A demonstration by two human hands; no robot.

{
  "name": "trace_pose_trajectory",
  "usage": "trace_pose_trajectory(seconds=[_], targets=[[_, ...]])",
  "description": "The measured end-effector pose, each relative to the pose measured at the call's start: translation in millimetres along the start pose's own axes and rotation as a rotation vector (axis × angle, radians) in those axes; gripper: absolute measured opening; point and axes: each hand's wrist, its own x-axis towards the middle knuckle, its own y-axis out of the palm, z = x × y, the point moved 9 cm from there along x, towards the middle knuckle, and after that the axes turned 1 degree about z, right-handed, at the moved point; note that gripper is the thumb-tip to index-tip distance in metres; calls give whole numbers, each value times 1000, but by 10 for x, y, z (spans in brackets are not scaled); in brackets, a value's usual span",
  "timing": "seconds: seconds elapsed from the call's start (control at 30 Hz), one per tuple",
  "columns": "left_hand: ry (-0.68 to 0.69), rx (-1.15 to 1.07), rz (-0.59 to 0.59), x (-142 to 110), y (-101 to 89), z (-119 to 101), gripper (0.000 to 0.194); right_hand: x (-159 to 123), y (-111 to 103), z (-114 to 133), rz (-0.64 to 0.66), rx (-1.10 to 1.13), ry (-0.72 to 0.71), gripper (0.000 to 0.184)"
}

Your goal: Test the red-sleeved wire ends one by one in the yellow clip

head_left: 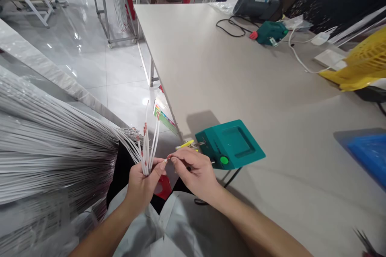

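My left hand point(141, 180) is closed around a small bunch of thin white wires point(149, 144) with red stripped tips, which stand up from my fist. They come from a large sheaf of white wires point(45, 136) lying across my lap at the left. My right hand point(193, 168) pinches the red tip of one wire between thumb and forefinger, close to my left thumb. Just right of that hand sits a teal tool box point(232, 144) with a green knob at the table's near edge, a yellow-tipped part sticking out toward my fingers.
The beige table point(241, 76) runs away to the right. At its far end lie a second teal device point(271, 32), black and white cables and a dark tool. A yellow basket point(362, 64) and a blue tray point(370, 152) stand at the right edge. Glossy floor lies at left.
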Motion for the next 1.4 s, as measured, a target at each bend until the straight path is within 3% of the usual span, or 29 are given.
trace_pose_trajectory(seconds=[0.17,0.33,0.43,0.53,0.67,0.77,0.97,1.07,1.23,1.4], targets=[[6,66,-3,12,-21,-40,20,60,-132,40,11,53,-45,15],[89,212,114,11,30,-80,19,58,18,151,317,-12,-163,14],[174,246,200,0,65,-161,15,44,67,189,390,-22,-190,13],[145,158,210,17,44,-162,12,66,58,180,332,91,-150,11],[-14,-112,215,42,70,2,13,63,86,23,199,388,45,7],[-39,-271,200,46,108,63,16,14,142,-97,114,556,180,11],[-115,-455,163,34,193,113,22,-38,206,-190,55,663,272,14],[-136,-489,132,26,212,124,23,-27,169,-162,27,617,222,12],[-135,-491,74,14,218,137,21,-28,31,-62,-72,349,106,8],[-46,-283,19,10,132,97,20,-49,-31,41,-76,55,-63,12]])
